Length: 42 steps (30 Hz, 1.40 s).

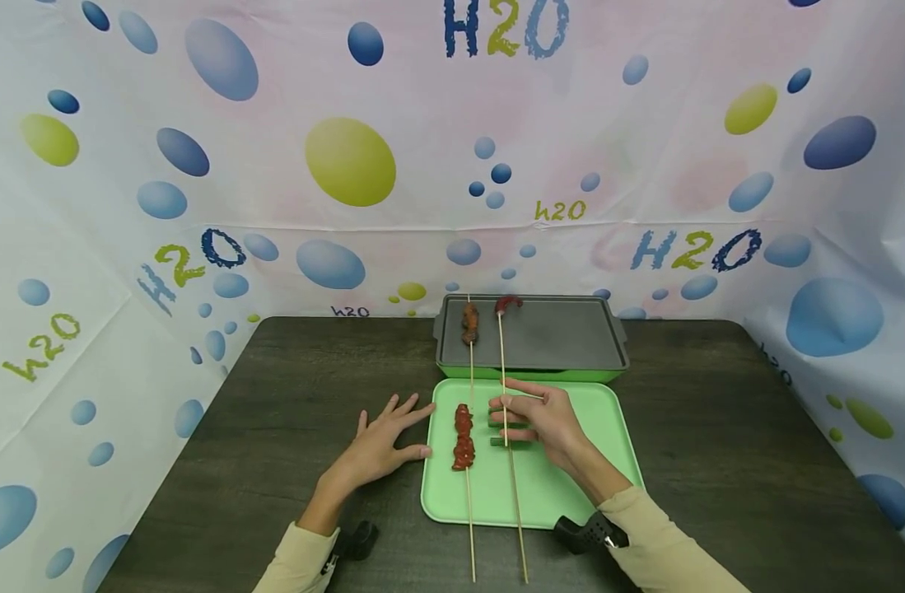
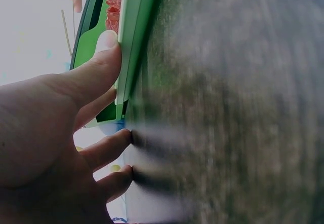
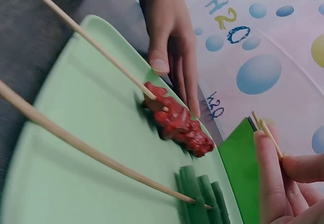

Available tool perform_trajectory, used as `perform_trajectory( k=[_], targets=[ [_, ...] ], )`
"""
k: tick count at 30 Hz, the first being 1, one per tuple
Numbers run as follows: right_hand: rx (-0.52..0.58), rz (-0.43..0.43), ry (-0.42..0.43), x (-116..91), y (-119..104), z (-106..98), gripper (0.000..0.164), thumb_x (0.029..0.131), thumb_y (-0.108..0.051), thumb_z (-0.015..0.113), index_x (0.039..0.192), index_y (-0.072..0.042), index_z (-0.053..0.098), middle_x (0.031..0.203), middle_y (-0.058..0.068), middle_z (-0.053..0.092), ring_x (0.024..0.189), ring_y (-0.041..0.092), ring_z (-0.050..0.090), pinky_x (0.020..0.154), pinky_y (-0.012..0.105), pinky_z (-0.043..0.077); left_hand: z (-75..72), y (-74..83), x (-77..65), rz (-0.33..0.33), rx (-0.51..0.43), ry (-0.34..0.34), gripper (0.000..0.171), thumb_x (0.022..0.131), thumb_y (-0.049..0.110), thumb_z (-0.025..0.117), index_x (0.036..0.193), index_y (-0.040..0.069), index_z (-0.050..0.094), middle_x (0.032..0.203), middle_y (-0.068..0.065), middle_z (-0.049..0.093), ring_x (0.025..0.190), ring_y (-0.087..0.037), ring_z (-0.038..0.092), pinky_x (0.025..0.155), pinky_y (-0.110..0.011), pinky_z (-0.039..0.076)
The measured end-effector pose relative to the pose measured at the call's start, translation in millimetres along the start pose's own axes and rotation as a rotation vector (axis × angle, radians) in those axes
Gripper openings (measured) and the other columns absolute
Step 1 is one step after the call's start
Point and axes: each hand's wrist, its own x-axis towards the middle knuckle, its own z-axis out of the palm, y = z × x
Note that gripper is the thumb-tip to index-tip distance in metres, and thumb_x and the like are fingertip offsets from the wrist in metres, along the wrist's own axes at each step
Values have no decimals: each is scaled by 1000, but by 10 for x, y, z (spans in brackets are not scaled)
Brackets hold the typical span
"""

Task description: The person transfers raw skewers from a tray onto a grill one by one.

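Note:
My right hand (image 1: 547, 418) pinches the wooden stick of a meat skewer (image 1: 501, 346) between thumb and fingers. That skewer's dark red meat (image 1: 507, 304) is over the left half of the grey grill pan (image 1: 563, 333). With fingers spread, my left hand (image 1: 378, 441) touches the left rim of the light green tray (image 1: 608, 486); its thumb (image 2: 105, 46) lies against the edge. Red raw meat (image 3: 177, 122) on a second skewer lies on the tray. Beside it is a skewer of green vegetable pieces (image 3: 192, 193), partly hidden by my right hand in the head view.
Another skewer, with browned meat (image 1: 470, 323), lies on the pan's left side. The pan sits on a green base (image 1: 571, 375) behind the tray. Sticks overhang the tray's front edge. A dark wooden table (image 1: 719, 445) meets a printed backdrop (image 1: 422, 148).

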Motion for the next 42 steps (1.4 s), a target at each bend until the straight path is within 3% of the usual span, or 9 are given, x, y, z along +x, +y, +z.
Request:
perform_trajectory(
  k=[16, 36, 42],
  targets=[
    [6, 41, -17, 131, -92, 10, 50, 103, -5, 61, 150, 4, 48, 116, 19, 74, 97, 24, 76, 81, 36, 61, 0, -3, -2, 10, -7, 3, 71, 94, 39, 73, 158, 21, 45, 166, -16, 28, 154, -46, 11, 108, -82, -4],
    [22, 44, -45, 131, -48, -57, 50, 102, -4, 62, 149, 5, 48, 118, 21, 73, 97, 25, 76, 84, 39, 60, -12, -7, 12, 10, 6, 3, 71, 94, 39, 73, 158, 21, 45, 166, -16, 28, 154, -45, 12, 108, -83, -3],
    [-24, 19, -88, 76, -25, -117, 52, 105, -12, 60, 151, 8, 43, 130, 30, 64, 114, 40, 68, 89, 43, 59, -1, -8, 6, 8, 0, -2, 71, 94, 38, 73, 158, 21, 45, 166, -17, 28, 154, -45, 12, 108, -82, -3]
  ],
)
